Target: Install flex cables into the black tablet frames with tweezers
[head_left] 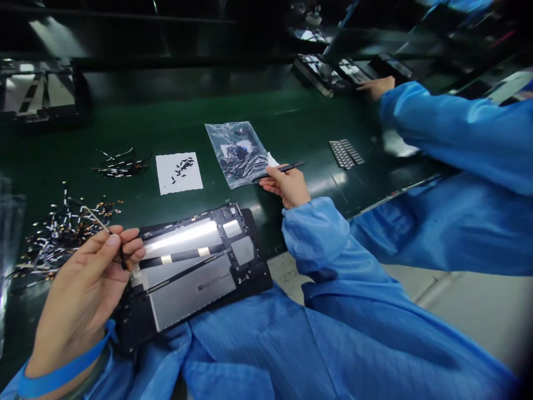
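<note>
Between the thumb and fingers of my left hand (89, 272) is a thin flex cable (96, 219), pointing up and to the left. That hand is over the left edge of an opened tablet (195, 294), whose silver inner plate and dark strips face up. The tablet lies at the bench's near edge, against my blue gown. My right hand (291, 186) grips black tweezers (296, 165) beside a clear plastic bag (239, 153) with small dark parts inside. A loose pile of flex cables (62, 236) lies beyond my left hand.
White paper (166, 180) with small black pieces lies mid-bench, near a smaller bunch of strips (120, 166). Rows of small metallic pieces (345, 154) lie to the right. A co-worker's hand (378, 87) reaches toward devices (318, 72) at the back. Another device (39, 91) stands back left.
</note>
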Demonstrator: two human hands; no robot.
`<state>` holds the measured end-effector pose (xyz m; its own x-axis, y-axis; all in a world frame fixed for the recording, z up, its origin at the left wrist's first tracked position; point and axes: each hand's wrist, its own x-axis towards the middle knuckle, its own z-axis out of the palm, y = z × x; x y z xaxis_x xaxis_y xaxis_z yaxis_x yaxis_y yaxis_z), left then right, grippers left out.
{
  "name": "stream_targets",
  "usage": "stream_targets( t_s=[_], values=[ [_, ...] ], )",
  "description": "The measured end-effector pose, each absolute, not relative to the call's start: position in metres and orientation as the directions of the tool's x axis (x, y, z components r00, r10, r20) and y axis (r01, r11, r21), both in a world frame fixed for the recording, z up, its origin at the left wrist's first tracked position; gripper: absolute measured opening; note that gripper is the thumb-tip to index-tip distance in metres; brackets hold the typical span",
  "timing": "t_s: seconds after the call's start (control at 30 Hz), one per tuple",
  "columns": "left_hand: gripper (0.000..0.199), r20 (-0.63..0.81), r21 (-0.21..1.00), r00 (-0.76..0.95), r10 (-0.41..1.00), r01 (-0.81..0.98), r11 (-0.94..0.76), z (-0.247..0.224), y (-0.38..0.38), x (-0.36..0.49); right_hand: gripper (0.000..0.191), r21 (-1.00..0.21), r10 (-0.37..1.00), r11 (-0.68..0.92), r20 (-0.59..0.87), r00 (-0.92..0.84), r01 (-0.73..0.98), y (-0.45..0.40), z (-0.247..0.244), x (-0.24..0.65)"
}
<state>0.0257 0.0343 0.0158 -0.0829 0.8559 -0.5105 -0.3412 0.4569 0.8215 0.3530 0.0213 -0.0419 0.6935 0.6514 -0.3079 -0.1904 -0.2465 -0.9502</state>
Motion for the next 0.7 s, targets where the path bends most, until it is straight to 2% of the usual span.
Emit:
stream_targets(
  t_s=[0.1, 0.37, 0.7],
  values=[
    [0.027, -0.515, 0.821, -0.073, 0.854, -0.329, 0.466, 0.016, 0.033, 0.028, 0.022, -0.965, 0.674, -0.202, -0.261, 0.691, -0.167, 0.017, -0.046, 0.352],
    [0.022, -0.500, 0.831, -0.049, 0.864, -0.308, 0.463, 0.013, 0.031, 0.025, 0.052, -0.998, 0.716, -0.033, -0.059, 0.696, -0.052, 0.008, -0.064, 0.355],
    [0.025, -0.506, 0.836, -0.085, 0.858, -0.295, 0.464, 0.012, 0.030, 0.023, 0.055, -0.999, 0.752, -0.025, 0.012, 0.659, 0.047, 0.008, -0.068, 0.353]
  ],
)
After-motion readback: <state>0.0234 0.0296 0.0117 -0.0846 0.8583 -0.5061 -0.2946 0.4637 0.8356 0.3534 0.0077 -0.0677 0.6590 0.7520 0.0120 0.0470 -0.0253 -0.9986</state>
